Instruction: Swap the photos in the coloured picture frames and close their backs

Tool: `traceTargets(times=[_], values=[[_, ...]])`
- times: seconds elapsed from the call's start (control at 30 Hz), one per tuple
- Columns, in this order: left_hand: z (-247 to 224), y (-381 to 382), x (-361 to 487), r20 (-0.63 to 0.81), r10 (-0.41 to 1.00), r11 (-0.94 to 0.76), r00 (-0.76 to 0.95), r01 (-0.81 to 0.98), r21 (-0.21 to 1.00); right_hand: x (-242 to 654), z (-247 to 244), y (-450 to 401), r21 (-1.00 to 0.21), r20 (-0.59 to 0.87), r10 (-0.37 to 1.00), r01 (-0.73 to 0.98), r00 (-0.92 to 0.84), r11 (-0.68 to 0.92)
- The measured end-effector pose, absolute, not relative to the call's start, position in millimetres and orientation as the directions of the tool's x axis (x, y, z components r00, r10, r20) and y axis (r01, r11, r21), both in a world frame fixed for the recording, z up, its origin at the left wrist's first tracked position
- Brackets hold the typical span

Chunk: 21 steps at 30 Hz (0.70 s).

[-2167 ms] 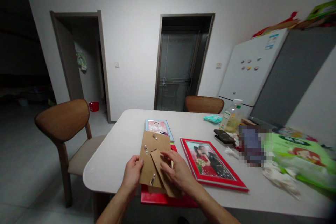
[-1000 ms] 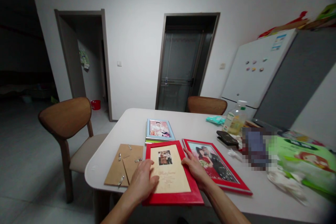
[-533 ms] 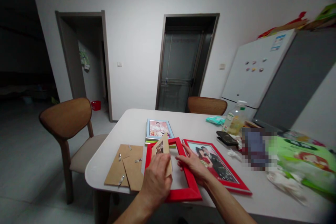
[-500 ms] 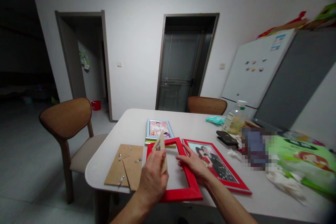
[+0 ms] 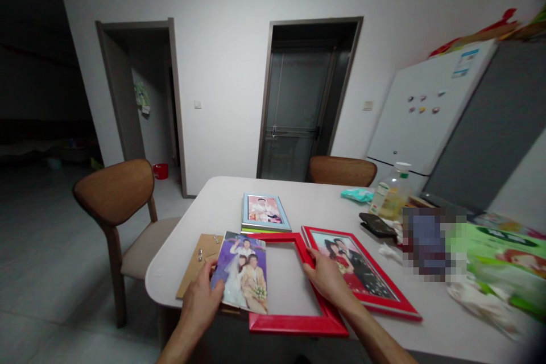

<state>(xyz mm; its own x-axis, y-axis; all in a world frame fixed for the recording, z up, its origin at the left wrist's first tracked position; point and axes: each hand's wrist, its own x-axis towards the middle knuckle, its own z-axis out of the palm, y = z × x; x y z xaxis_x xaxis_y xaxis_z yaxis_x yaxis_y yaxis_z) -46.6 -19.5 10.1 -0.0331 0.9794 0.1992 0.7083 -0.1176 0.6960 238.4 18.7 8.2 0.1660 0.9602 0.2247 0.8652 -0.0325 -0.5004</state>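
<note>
My left hand point(image 5: 201, 294) grips the left edge of a photo point(image 5: 243, 274) showing several people against purple. The photo overlaps the left side of an empty red frame point(image 5: 298, 324) at the table's front edge. My right hand point(image 5: 326, 277) is closed on the right side of that frame. Partly under the photo lie brown backing boards point(image 5: 194, 264) with metal clips. To the right, a red frame with a picture point(image 5: 356, 267) lies flat. Behind the empty frame, a light blue frame point(image 5: 267, 226) rests on other frames.
On the white table point(image 5: 170, 261) at right are a bottle point(image 5: 390, 196), a dark phone-like object point(image 5: 377, 225), a teal cloth or wrapper point(image 5: 357, 195), crumpled tissues point(image 5: 482, 307) and a green package point(image 5: 507, 250). Wooden chairs stand at left point(image 5: 115, 187) and behind point(image 5: 343, 170).
My left hand has moved left and turned the photo from edge-on to face up, over the boards. The red frame now lies lower and flatter, with my right hand still on its right side.
</note>
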Motion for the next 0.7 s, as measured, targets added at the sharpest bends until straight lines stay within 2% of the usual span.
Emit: traceTargets(times=[0.2,0.3,0.5,0.6,0.7], values=[[10,-21,-43,0.267,0.964,-0.135,0.008,0.876,0.463,235,6,17,-0.374,0.23,0.969,0.928,0.09,0.003],[11,-21,-42,0.281,0.959,-0.159,0.046,0.906,0.393,234,4,16,-0.324,0.243,0.968,0.946,0.057,0.026],[15,-23,-27,0.301,0.942,-0.256,0.146,0.895,0.366,233,2,12,-0.287,0.24,0.971,0.957,0.022,0.049],[13,-24,-22,0.287,0.941,-0.284,0.179,0.88,0.38,226,3,8,-0.28,0.29,0.957,0.956,0.0,0.085],[9,-23,-22,0.289,0.935,-0.308,0.207,0.877,0.369,209,2,3,-0.404,0.342,0.939,0.901,-0.015,0.161]])
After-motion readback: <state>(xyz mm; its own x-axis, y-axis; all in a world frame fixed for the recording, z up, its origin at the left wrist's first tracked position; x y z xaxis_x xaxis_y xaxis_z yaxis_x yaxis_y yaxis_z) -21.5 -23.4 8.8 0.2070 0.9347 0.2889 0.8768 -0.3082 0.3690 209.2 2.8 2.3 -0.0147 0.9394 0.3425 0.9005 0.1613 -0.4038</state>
